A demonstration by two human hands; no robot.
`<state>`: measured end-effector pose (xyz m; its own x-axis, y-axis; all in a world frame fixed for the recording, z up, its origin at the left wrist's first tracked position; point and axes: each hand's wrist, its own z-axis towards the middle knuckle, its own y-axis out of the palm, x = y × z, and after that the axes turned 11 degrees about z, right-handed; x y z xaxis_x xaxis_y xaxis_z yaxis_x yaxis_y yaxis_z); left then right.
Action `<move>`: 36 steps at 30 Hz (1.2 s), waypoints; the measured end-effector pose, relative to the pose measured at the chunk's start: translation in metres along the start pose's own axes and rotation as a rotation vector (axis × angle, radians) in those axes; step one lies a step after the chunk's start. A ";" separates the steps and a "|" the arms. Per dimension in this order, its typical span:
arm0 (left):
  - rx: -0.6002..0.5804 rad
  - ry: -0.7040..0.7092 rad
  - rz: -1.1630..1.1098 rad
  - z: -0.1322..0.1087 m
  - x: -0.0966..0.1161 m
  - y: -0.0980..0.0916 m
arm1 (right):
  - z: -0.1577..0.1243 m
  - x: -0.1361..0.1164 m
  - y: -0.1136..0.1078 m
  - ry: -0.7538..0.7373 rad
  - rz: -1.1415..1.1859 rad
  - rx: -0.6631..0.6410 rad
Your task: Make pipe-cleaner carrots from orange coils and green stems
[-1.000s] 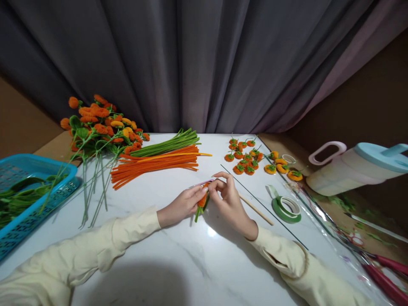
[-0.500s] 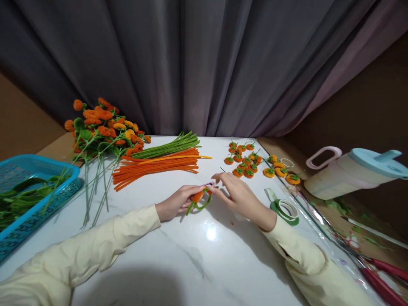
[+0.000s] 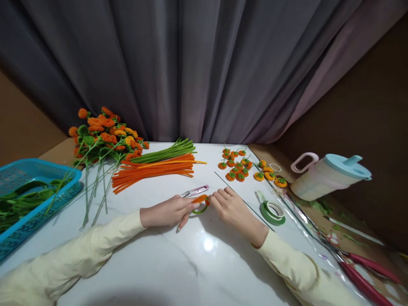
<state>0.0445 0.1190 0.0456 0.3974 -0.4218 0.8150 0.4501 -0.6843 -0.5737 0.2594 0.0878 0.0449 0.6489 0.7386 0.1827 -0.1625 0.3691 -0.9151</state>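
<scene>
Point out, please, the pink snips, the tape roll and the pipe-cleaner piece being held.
pink snips (image 3: 197,190): head view, handle middle.
tape roll (image 3: 263,211): head view, green outer ring.
pipe-cleaner piece (image 3: 202,199): head view, orange top.

Single head-worn view, forward and down over the white table (image 3: 204,263), hands close below.

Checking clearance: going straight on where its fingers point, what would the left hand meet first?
Probably the small orange-and-green fuzzy-wire piece at the fingertips of the left hand, then the right hand.
</scene>
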 end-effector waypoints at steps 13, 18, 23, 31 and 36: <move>-0.143 -0.118 -0.246 -0.012 -0.005 -0.001 | -0.036 0.008 -0.016 0.302 0.268 -0.053; -0.245 -0.095 -0.209 -0.006 0.003 0.000 | -0.022 -0.013 -0.021 0.304 0.447 -0.086; -0.356 -0.161 -0.191 -0.006 0.006 -0.003 | -0.018 -0.020 -0.017 0.302 0.513 -0.208; -0.409 -0.176 -0.278 -0.013 -0.007 -0.006 | -0.034 -0.015 -0.015 0.405 0.554 -0.038; -0.271 -0.049 -0.214 -0.005 0.002 -0.003 | -0.029 -0.023 -0.019 0.449 0.667 0.005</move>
<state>0.0399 0.1169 0.0493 0.3575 -0.2275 0.9058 0.3008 -0.8901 -0.3423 0.2691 0.0472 0.0480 0.6507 0.5073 -0.5651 -0.6239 -0.0670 -0.7786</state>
